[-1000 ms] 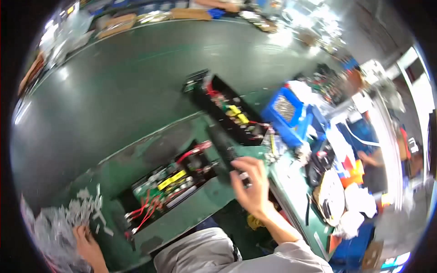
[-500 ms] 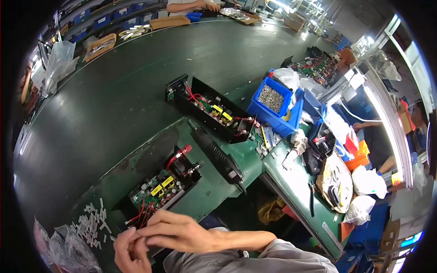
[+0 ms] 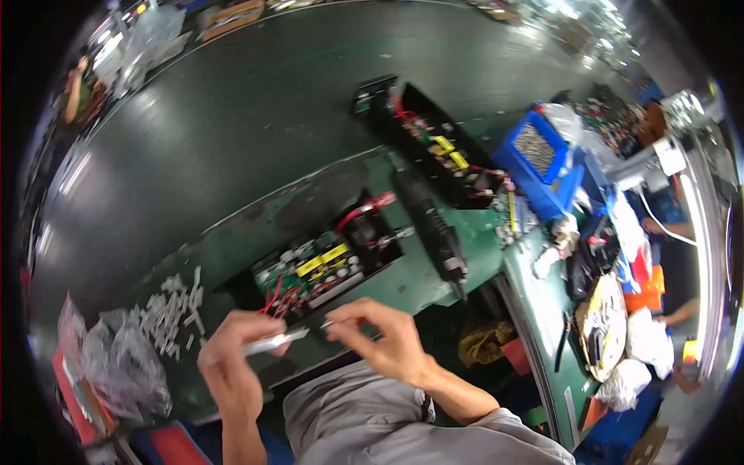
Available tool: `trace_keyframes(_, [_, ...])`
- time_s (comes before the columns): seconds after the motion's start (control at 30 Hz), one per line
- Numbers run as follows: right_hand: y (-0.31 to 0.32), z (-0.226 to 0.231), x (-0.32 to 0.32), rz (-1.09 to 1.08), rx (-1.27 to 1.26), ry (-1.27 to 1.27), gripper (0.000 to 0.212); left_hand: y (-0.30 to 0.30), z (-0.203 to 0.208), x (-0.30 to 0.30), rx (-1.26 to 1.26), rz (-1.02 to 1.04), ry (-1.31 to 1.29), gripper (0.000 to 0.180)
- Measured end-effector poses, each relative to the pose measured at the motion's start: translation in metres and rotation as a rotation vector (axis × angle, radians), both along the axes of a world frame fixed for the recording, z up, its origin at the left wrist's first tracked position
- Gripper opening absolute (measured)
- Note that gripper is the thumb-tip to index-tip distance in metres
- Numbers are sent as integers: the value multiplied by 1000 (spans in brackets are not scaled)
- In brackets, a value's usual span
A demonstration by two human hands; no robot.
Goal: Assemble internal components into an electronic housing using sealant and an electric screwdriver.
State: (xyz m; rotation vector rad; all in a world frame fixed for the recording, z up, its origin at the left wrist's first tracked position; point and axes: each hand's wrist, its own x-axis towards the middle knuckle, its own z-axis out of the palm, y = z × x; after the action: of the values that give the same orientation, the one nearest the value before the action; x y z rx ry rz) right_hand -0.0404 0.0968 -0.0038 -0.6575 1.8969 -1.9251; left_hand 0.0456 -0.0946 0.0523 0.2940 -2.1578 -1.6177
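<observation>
My left hand (image 3: 232, 364) pinches a white tube (image 3: 273, 342), my right hand (image 3: 387, 341) pinches its tip, so I should go slow and straight.

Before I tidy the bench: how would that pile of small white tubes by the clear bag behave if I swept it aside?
The small white tubes lie loose and scattered on the green bench, so they would probably slide and spread rather than move together. They look light and round, so some may roll. A few touch the clear plastic bag, which would likely crumple.
</observation>
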Motion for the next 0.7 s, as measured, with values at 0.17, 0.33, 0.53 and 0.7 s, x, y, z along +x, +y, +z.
trace_keyframes(0.17, [7,-11,-12,-59,43,107,15,7,10,-20,261,-47,-188,20])
trace_keyframes(0.33, [2,-3,-10,-98,-2,3,18,3,0,-24,457,-96,-149,22])
trace_keyframes(0.53, [1,-9,-11,-107,-20,7,17,3,-1,-24,309,-98,-215,21])
trace_keyframes(0.7, [0,-10,-12,-136,-29,-22,17,4,-4,-26,272,-68,-219,23])
